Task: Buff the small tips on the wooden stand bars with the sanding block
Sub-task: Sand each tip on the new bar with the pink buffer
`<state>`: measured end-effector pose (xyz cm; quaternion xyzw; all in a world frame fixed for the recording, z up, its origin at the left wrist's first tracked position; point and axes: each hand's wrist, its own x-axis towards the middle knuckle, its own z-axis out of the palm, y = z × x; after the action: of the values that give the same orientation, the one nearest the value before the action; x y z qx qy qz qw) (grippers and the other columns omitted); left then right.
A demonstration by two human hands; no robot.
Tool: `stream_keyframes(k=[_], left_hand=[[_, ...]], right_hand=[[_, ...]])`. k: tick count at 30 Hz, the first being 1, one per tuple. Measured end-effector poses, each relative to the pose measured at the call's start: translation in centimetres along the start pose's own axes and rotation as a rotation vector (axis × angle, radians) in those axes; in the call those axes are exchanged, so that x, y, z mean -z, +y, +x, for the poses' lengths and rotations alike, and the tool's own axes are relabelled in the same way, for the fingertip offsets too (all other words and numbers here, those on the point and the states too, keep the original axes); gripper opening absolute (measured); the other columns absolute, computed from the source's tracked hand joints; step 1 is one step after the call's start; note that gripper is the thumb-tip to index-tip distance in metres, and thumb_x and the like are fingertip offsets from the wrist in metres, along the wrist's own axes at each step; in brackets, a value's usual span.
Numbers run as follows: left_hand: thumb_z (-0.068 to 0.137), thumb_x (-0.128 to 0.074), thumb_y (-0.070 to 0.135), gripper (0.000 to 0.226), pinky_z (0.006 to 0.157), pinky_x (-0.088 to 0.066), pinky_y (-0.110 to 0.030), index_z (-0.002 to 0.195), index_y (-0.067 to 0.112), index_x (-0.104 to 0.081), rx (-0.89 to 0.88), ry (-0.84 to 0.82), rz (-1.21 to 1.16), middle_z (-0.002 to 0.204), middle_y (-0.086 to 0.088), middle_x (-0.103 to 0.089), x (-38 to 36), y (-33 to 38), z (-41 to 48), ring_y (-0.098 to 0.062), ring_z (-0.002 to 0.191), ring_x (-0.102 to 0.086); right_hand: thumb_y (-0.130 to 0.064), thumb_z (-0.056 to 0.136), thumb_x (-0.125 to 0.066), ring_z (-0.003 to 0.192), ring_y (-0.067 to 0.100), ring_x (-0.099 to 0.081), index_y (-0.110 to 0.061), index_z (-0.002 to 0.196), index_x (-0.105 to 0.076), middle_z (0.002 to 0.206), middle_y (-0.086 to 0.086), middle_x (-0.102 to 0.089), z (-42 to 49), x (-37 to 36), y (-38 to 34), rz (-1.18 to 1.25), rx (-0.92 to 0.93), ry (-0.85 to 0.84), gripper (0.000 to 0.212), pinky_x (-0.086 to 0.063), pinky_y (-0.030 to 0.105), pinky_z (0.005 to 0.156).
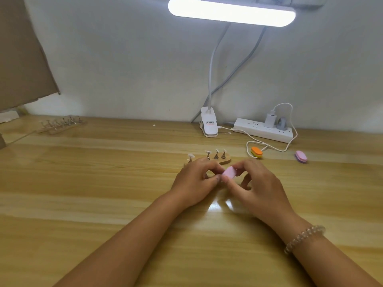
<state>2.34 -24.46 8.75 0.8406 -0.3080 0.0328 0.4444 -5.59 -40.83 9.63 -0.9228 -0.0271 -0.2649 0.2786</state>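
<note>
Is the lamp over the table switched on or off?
On. The lamp glows bright white along its whole bar, and a bright glare shows on the table below it.

Around the wooden stand bar (225, 161), the desk (103, 172) lies open from 7 to 10 o'clock, while the lamp clamp (209, 125) at 12, power strip (263, 130) at 1 and orange block (256, 152) at 3 crowd it.

My right hand (259, 187) pinches the small pink sanding block (229, 172), tilted, just in front of the pale wooden stand bar (224, 160), whose small white tips (216, 151) stand on metal pegs in a row.
</note>
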Motion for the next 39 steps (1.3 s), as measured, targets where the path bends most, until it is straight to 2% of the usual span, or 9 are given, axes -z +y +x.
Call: stream_keyframes(k=[6,10,14,21,23,29,32,36,39], left_hand=[[0.094,-0.064,0.025,0.012,0.068,-0.038,-0.026,0.093,0.037,-0.067,-0.01,0.011,0.0,0.098,0.016,-0.063,-0.2,-0.2,0.1,0.004,0.061,-0.048],[0.096,-0.058,0.021,0.016,0.07,-0.041,-0.028,0.103,0.03,-0.07,0.0,0.003,0.028,0.1,0.015,-0.066,-0.2,-0.4,0.2,0.001,0.064,-0.048],[0.095,-0.061,0.025,0.015,0.069,-0.039,-0.026,0.093,0.039,-0.066,0.01,0.008,0.011,0.094,0.019,-0.064,-0.2,-0.3,0.2,0.003,0.062,-0.048],[0.095,-0.06,0.024,0.017,0.065,-0.036,-0.026,0.096,0.038,-0.07,0.008,-0.013,0.023,0.088,0.021,-0.061,-0.1,-0.3,0.1,0.007,0.061,-0.049],[0.094,-0.061,0.027,0.013,0.066,-0.035,-0.026,0.096,0.037,-0.07,0.007,-0.012,0.021,0.087,0.021,-0.06,-0.2,-0.3,0.1,0.008,0.061,-0.049],[0.091,-0.067,0.026,0.02,0.063,-0.034,-0.024,0.086,0.045,-0.068,0.01,0.01,-0.006,0.082,0.023,-0.06,0.0,0.0,0.1,0.007,0.057,-0.048],[0.089,-0.07,0.029,0.022,0.065,-0.037,-0.027,0.082,0.049,-0.064,0.008,0.01,-0.009,0.089,0.017,-0.063,0.0,0.3,0.1,0.006,0.058,-0.049],[0.084,-0.07,0.025,0.028,0.066,-0.037,-0.026,0.076,0.048,-0.058,0.002,-0.012,0.03,0.093,0.017,-0.063,0.2,0.4,-0.1,0.006,0.06,-0.049],[0.086,-0.07,0.027,0.024,0.067,-0.04,-0.028,0.077,0.046,-0.059,0.003,-0.006,0.041,0.096,0.015,-0.064,0.1,0.4,0.0,0.002,0.061,-0.049]], right_hand=[[-0.042,0.084,-0.069,0.067,0.003,-0.06,-0.03,0.097,-0.063,0.098,-0.015,-0.063,0.5,0.0,0.1,0.056,-0.068,0.021,0.02,-0.051,0.036,0.074],[-0.033,0.083,-0.073,0.063,0.008,-0.06,-0.029,0.102,-0.06,0.099,-0.019,-0.059,-0.3,0.0,-0.8,0.013,0.085,-0.031,0.024,-0.052,0.04,0.072],[-0.03,0.081,-0.077,0.065,0.004,-0.059,-0.029,0.097,-0.059,0.096,-0.023,-0.059,0.1,0.2,-0.6,-0.004,0.021,0.025,0.024,-0.05,0.046,0.08],[-0.034,0.079,-0.079,0.064,0.005,-0.059,-0.031,0.1,-0.063,0.095,-0.021,-0.06,0.0,-0.1,-0.8,-0.007,0.059,0.035,0.027,-0.05,0.041,0.077],[-0.038,0.081,-0.076,0.065,0.003,-0.059,-0.03,0.099,-0.064,0.094,-0.021,-0.06,0.3,0.0,-0.1,0.008,-0.033,0.074,0.023,-0.051,0.041,0.078],[-0.054,0.083,-0.062,0.066,0.005,-0.059,-0.031,0.091,-0.063,0.09,-0.018,-0.061,0.1,-0.2,-0.1,0.016,0.013,0.009,0.024,-0.047,0.033,0.07],[-0.057,0.082,-0.06,0.069,0.0,-0.058,-0.03,0.09,-0.064,0.091,-0.017,-0.063,0.6,0.1,0.6,0.026,-0.087,0.022,0.028,-0.048,0.032,0.071],[-0.055,0.08,-0.063,0.065,0.003,-0.059,-0.029,0.098,-0.061,0.095,-0.016,-0.058,0.0,-0.3,0.0,-0.009,0.027,-0.023,0.032,-0.047,0.03,0.066],[-0.051,0.082,-0.067,0.067,0.002,-0.058,-0.028,0.098,-0.062,0.096,-0.015,-0.06,0.4,-0.2,0.1,-0.009,-0.034,-0.009,0.029,-0.046,0.03,0.07]])
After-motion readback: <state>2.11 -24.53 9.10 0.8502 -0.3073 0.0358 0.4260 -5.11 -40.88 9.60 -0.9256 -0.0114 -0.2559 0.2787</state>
